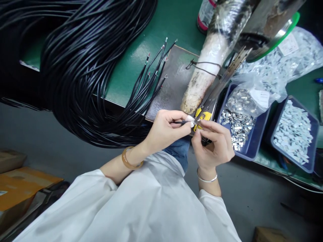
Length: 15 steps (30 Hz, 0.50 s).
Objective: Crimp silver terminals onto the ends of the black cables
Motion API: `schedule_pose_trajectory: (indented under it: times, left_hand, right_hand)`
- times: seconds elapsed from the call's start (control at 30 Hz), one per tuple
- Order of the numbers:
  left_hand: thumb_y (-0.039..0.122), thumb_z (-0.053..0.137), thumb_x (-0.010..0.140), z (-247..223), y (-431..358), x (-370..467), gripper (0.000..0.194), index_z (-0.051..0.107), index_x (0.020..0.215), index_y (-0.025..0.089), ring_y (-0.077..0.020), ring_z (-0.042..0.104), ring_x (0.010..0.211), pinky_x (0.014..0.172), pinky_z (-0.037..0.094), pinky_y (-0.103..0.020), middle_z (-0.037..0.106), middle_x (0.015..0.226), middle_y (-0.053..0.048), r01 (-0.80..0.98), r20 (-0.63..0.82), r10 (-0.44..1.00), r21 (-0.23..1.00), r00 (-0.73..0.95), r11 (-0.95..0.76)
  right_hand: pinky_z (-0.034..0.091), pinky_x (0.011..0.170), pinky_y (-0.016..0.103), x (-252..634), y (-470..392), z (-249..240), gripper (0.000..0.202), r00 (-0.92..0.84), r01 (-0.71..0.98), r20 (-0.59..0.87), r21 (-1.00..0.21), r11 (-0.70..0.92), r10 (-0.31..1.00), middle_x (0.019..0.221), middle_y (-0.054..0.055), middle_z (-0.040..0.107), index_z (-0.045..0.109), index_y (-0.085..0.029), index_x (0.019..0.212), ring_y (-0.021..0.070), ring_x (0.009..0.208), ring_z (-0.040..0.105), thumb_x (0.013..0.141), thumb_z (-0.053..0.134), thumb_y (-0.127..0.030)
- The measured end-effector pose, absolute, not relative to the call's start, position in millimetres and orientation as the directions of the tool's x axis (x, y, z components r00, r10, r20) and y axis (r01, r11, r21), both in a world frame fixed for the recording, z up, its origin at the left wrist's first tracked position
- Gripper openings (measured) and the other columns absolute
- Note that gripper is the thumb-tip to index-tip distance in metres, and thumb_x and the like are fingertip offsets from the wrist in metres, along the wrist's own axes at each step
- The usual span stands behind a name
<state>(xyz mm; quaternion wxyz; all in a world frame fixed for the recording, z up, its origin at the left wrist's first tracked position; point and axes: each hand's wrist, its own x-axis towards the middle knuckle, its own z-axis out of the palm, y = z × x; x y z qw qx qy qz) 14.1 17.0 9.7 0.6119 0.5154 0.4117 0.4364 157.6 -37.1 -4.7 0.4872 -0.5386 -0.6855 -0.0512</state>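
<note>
My left hand point(166, 129) pinches the end of a thin black cable point(180, 122) between thumb and fingers. White wrapping covers fingertips of that hand. Close against the cable's tip, my right hand point(214, 143) is closed in a pinch; whatever sits between its fingertips is too small to make out. Both hands meet just in front of a yellow piece point(205, 116) at the foot of a bench device. A wrapped whitish post point(202, 74), tied with dark wire, slants down above them. Beside it runs a narrow metal rail point(227, 75).
A big bundle of black cables point(83, 64) drapes over the green table point(174, 20) at left, stripped ends on a dark board point(176, 67). At right, one blue tray point(248, 153) holds metal shells; another tray point(311, 144) holds pale pieces. Plastic bags point(270, 67) lie behind.
</note>
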Motion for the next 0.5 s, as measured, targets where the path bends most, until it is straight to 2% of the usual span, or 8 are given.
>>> schedule_pose_trajectory:
  times: [0.13,0.23,0.5]
  left_hand:
    - [0.016,0.072,0.072,8.1,19.3,11.0,0.009,0.078,0.073,0.011,-0.0072,0.054,0.055,0.051,0.043,-0.016,0.07,0.066,-0.002,-0.071,-0.078,0.945,0.992,0.317,0.106]
    - [0.017,0.071,0.072,6.4,19.8,10.1,0.009,0.078,0.072,0.011,-0.0059,0.047,0.051,0.047,0.037,-0.016,0.065,0.06,0.0,-0.047,-0.088,0.941,0.993,0.326,0.109]
    - [0.018,0.07,0.072,8.3,17.1,14.0,0.009,0.075,0.069,0.011,-0.0056,0.046,0.052,0.047,0.036,-0.016,0.064,0.06,0.0,-0.092,-0.089,0.949,0.988,0.302,0.121]
  right_hand:
    - [0.063,0.077,0.028,160.0,-38.2,-9.1,0.018,0.031,0.801,0.719,-0.433,0.413,0.694,0.101,0.003,0.077,0.062,-0.021,0.09,0.0149,0.088,0.074,0.082,0.072,-0.009]
    - [0.063,0.077,0.029,161.5,-38.9,-10.0,0.017,0.031,0.804,0.713,-0.435,0.407,0.701,0.1,0.003,0.077,0.062,-0.022,0.091,0.0151,0.087,0.075,0.083,0.071,-0.01]
    - [0.062,0.079,0.03,159.3,-37.2,-5.6,0.019,0.029,0.81,0.713,-0.427,0.402,0.701,0.1,0.002,0.077,0.064,-0.022,0.093,0.0156,0.089,0.075,0.083,0.072,-0.009]
